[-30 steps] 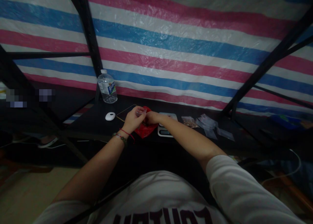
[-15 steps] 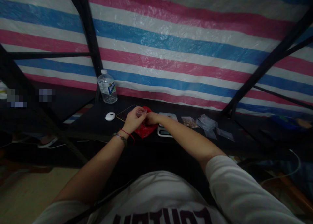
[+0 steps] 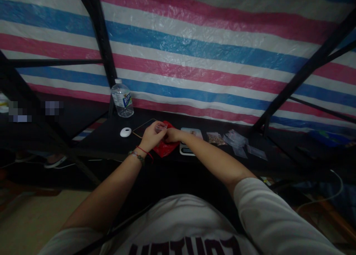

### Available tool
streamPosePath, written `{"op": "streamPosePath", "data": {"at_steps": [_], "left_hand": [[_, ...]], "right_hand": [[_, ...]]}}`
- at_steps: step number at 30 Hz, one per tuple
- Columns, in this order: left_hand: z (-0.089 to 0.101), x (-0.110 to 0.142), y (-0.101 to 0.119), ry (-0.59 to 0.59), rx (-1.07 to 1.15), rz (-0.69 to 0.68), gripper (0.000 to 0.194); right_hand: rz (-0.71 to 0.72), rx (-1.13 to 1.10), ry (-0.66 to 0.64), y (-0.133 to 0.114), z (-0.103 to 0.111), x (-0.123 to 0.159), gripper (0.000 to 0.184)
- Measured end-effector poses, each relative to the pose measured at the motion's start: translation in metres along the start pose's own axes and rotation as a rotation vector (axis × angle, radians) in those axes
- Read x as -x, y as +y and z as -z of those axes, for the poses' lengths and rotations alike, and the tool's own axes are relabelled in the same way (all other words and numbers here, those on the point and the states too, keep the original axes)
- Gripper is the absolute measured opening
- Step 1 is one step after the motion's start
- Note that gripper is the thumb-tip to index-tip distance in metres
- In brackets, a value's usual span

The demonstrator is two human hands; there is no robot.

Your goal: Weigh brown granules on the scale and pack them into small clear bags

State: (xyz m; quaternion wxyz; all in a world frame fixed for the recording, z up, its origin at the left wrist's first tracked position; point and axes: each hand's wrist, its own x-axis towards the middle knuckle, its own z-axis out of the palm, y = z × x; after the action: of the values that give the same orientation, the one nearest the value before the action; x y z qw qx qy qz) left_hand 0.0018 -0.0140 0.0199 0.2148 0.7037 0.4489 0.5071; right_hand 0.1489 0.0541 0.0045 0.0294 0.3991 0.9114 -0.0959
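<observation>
My left hand [image 3: 151, 136] is raised a little above the dark table [image 3: 111, 140], its fingers pinched on a small clear plastic bag [image 3: 160, 127]. My right hand [image 3: 172, 135] rests over a red plastic bag [image 3: 164, 148], its fingers curled down into the bag; what they hold is hidden. Just right of the red bag sits a small digital scale [image 3: 189, 146] with something small on its platform.
A water bottle [image 3: 122, 99] stands at the back left, with a white oval object [image 3: 125, 132] and a phone [image 3: 141, 127] in front of it. Several small clear bags [image 3: 235, 139] lie right of the scale. Black frame bars [image 3: 100, 36] cross a striped tarp behind.
</observation>
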Motion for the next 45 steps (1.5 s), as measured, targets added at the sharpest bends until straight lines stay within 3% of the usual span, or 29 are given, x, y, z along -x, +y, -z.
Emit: {"op": "streamPosePath", "data": {"at_steps": [10, 16, 20, 26, 31, 37, 45], "left_hand": [[0.0, 0.0, -0.003, 0.008, 0.017, 0.015, 0.023], [0.0, 0.0, -0.004, -0.005, 0.033, 0.011, 0.024], [0.0, -0.001, -0.006, 0.011, 0.018, 0.007, 0.025], [-0.004, 0.001, -0.003, -0.023, -0.001, 0.019, 0.024], [-0.009, 0.005, 0.001, -0.064, 0.032, 0.012, 0.026], [-0.014, 0.007, 0.004, -0.082, 0.02, 0.045, 0.025], [-0.016, 0.009, 0.008, -0.092, 0.056, 0.06, 0.025]], "right_hand": [[-0.026, -0.055, 0.02, 0.001, 0.011, 0.01, 0.021], [-0.05, -0.131, 0.099, 0.002, 0.032, 0.025, 0.021], [-0.044, -0.212, 0.207, 0.026, 0.055, 0.048, 0.021], [-0.211, -0.21, 0.27, 0.07, 0.079, 0.103, 0.021], [-0.259, -0.16, 0.233, 0.082, 0.073, 0.128, 0.023], [-0.236, -0.191, 0.181, 0.082, 0.059, 0.125, 0.025], [-0.228, -0.278, 0.235, 0.083, 0.056, 0.129, 0.025]]}}
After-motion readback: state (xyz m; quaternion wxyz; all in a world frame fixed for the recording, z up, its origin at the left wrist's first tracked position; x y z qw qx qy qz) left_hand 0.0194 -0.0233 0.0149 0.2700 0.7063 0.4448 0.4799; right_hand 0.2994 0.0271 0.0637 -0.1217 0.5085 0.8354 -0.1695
